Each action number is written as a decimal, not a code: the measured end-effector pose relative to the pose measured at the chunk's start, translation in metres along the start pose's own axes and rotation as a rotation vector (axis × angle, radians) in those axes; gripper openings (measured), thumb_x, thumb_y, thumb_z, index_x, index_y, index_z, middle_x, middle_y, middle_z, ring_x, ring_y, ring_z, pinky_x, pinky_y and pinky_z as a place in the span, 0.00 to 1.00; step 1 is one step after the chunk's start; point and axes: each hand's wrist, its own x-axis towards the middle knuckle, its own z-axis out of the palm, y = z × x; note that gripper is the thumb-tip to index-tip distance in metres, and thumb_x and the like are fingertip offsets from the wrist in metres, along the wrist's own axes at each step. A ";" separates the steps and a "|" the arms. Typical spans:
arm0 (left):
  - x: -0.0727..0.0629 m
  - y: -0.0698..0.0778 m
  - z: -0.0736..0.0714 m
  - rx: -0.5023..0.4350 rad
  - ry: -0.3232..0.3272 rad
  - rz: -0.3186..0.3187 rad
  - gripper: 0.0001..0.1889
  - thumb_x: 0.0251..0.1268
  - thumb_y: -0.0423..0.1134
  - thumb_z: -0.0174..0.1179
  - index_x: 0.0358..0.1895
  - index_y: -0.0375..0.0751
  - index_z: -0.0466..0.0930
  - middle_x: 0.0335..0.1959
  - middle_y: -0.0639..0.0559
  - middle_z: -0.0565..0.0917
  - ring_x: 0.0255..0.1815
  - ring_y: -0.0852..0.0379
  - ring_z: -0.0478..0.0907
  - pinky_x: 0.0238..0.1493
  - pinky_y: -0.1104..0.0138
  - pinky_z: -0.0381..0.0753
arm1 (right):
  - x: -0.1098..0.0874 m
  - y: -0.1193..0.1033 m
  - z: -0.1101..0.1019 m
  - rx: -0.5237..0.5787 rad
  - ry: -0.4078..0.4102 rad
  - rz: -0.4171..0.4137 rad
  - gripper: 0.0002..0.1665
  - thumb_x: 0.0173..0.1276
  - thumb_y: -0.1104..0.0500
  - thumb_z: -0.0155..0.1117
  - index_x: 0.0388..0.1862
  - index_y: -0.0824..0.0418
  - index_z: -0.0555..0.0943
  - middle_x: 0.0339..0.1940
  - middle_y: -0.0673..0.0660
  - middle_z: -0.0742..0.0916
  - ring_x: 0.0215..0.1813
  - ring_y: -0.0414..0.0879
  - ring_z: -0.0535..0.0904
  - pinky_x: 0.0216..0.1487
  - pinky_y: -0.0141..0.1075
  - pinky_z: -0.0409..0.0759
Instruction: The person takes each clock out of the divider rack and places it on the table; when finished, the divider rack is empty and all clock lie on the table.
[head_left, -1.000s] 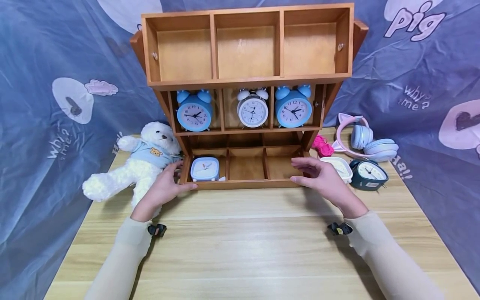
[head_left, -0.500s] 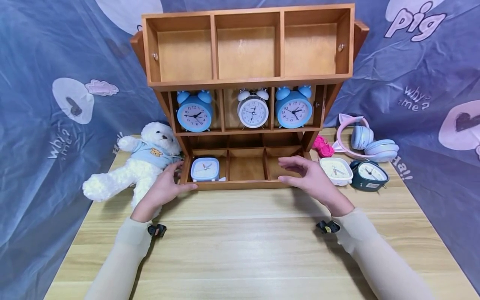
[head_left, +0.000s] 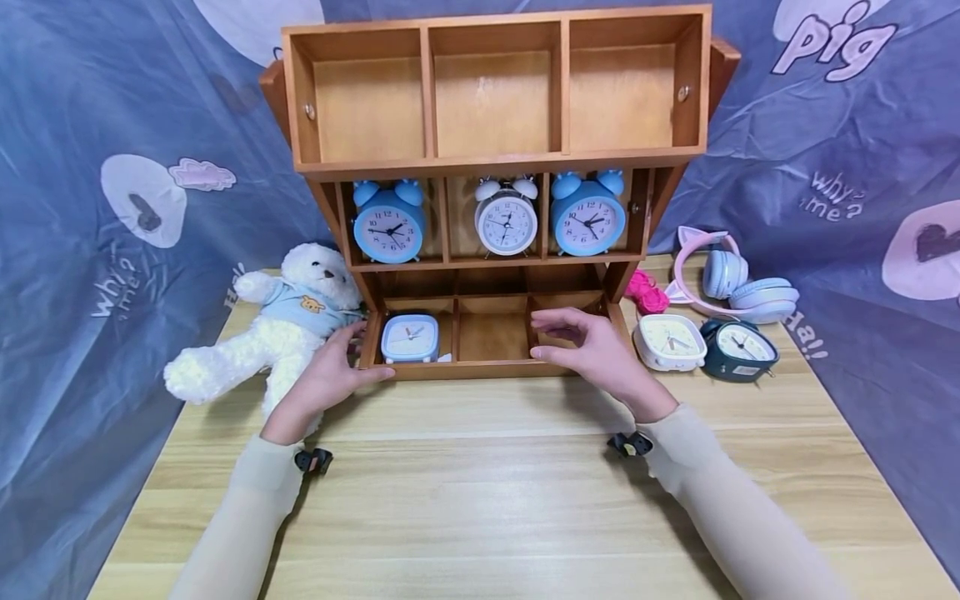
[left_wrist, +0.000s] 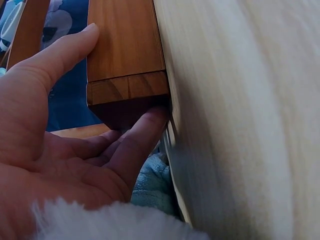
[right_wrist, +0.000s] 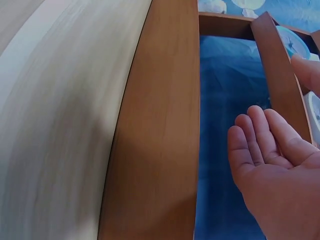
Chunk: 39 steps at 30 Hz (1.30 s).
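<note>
A brown wooden shelf [head_left: 495, 162] with three tiers of compartments stands on the table. My left hand [head_left: 333, 375] holds its lower left corner, thumb at the front board [left_wrist: 125, 45] and fingers along the end and side. Over the lower right compartment is my right hand [head_left: 588, 350], fingers spread from the thumb and nothing between them. In the right wrist view its fingers [right_wrist: 255, 135] are extended behind the front board. A light blue square alarm clock [head_left: 410, 338] sits in the lower left compartment. The middle tier holds a blue clock [head_left: 388, 232], a white twin-bell clock [head_left: 506, 223] and another blue clock [head_left: 588, 225].
Left of the shelf lies a white plush bear [head_left: 300, 308] in a blue shirt. On the right are a white square clock [head_left: 669, 342], a dark green clock [head_left: 738, 350], pink yarn [head_left: 647, 293] and cat-ear headphones [head_left: 731, 279]. A patterned blue cloth [head_left: 90, 333] hangs behind.
My right hand has moved left from the shelf's lower right corner across the right compartment, uncovering the white square clock. The left hand stays at its corner.
</note>
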 end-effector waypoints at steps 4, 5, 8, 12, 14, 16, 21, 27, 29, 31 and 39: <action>0.000 0.000 0.000 0.001 0.001 0.001 0.59 0.68 0.55 0.80 0.91 0.33 0.53 0.80 0.26 0.71 0.78 0.28 0.74 0.73 0.36 0.80 | 0.007 -0.004 0.011 0.031 -0.024 0.003 0.32 0.71 0.61 0.82 0.73 0.63 0.84 0.74 0.67 0.87 0.76 0.67 0.81 0.81 0.62 0.76; 0.000 0.000 0.000 0.000 0.001 0.002 0.59 0.69 0.55 0.81 0.91 0.33 0.53 0.80 0.26 0.71 0.78 0.28 0.74 0.73 0.36 0.80 | 0.008 -0.006 0.014 0.040 -0.028 0.003 0.32 0.71 0.60 0.82 0.73 0.62 0.85 0.74 0.67 0.87 0.76 0.68 0.81 0.82 0.62 0.75; 0.000 0.000 0.000 -0.003 0.002 0.005 0.59 0.68 0.55 0.81 0.90 0.33 0.53 0.80 0.26 0.71 0.78 0.28 0.74 0.73 0.36 0.80 | 0.013 -0.009 0.022 0.055 -0.040 -0.005 0.32 0.71 0.59 0.83 0.73 0.61 0.85 0.74 0.67 0.87 0.77 0.68 0.80 0.83 0.64 0.74; 0.000 0.000 -0.001 -0.001 0.003 0.012 0.59 0.68 0.54 0.81 0.90 0.32 0.53 0.81 0.26 0.71 0.78 0.28 0.74 0.74 0.36 0.79 | 0.020 -0.010 0.033 0.039 -0.060 -0.008 0.33 0.72 0.57 0.83 0.74 0.61 0.84 0.74 0.67 0.87 0.77 0.68 0.81 0.82 0.64 0.75; 0.000 -0.001 -0.001 0.002 0.003 0.015 0.59 0.68 0.54 0.81 0.90 0.32 0.53 0.81 0.26 0.71 0.78 0.27 0.74 0.74 0.35 0.79 | 0.024 -0.011 0.039 0.028 -0.069 -0.010 0.33 0.72 0.56 0.83 0.74 0.60 0.84 0.74 0.67 0.87 0.76 0.67 0.82 0.81 0.62 0.76; 0.001 -0.001 -0.001 0.004 0.003 0.017 0.59 0.68 0.54 0.81 0.90 0.32 0.53 0.81 0.25 0.70 0.78 0.27 0.74 0.75 0.35 0.79 | 0.029 -0.011 0.046 0.027 -0.076 -0.014 0.33 0.73 0.56 0.82 0.74 0.60 0.84 0.74 0.67 0.87 0.76 0.66 0.82 0.80 0.61 0.78; 0.000 -0.001 -0.002 0.004 0.001 0.015 0.59 0.68 0.55 0.81 0.91 0.33 0.53 0.81 0.25 0.70 0.78 0.28 0.74 0.74 0.35 0.79 | 0.039 -0.016 0.062 0.059 -0.082 -0.016 0.34 0.72 0.57 0.83 0.74 0.63 0.84 0.75 0.67 0.86 0.77 0.66 0.81 0.81 0.60 0.77; 0.000 -0.001 -0.001 -0.001 0.000 0.005 0.60 0.68 0.56 0.81 0.91 0.34 0.53 0.81 0.26 0.70 0.79 0.28 0.73 0.75 0.36 0.79 | 0.046 -0.023 0.077 0.062 -0.090 -0.009 0.38 0.70 0.58 0.83 0.75 0.67 0.82 0.75 0.67 0.86 0.78 0.66 0.81 0.82 0.59 0.77; 0.000 -0.001 -0.001 -0.003 0.000 0.002 0.60 0.68 0.56 0.81 0.91 0.34 0.53 0.82 0.26 0.70 0.79 0.28 0.73 0.75 0.36 0.78 | 0.048 -0.023 0.080 0.050 -0.090 -0.008 0.38 0.70 0.57 0.83 0.75 0.67 0.82 0.74 0.66 0.87 0.77 0.65 0.82 0.81 0.59 0.77; 0.000 0.000 0.000 -0.004 0.000 0.000 0.60 0.68 0.56 0.81 0.91 0.34 0.53 0.82 0.26 0.70 0.79 0.28 0.73 0.76 0.36 0.78 | 0.050 -0.024 0.084 0.045 -0.091 -0.005 0.37 0.70 0.57 0.83 0.75 0.67 0.82 0.73 0.66 0.88 0.76 0.64 0.83 0.80 0.58 0.79; -0.002 0.001 -0.001 0.004 0.007 -0.003 0.59 0.68 0.55 0.81 0.91 0.34 0.53 0.81 0.26 0.70 0.79 0.28 0.74 0.75 0.35 0.79 | 0.060 -0.026 0.099 0.038 -0.100 -0.007 0.37 0.71 0.56 0.82 0.75 0.66 0.82 0.71 0.66 0.88 0.72 0.61 0.86 0.77 0.55 0.83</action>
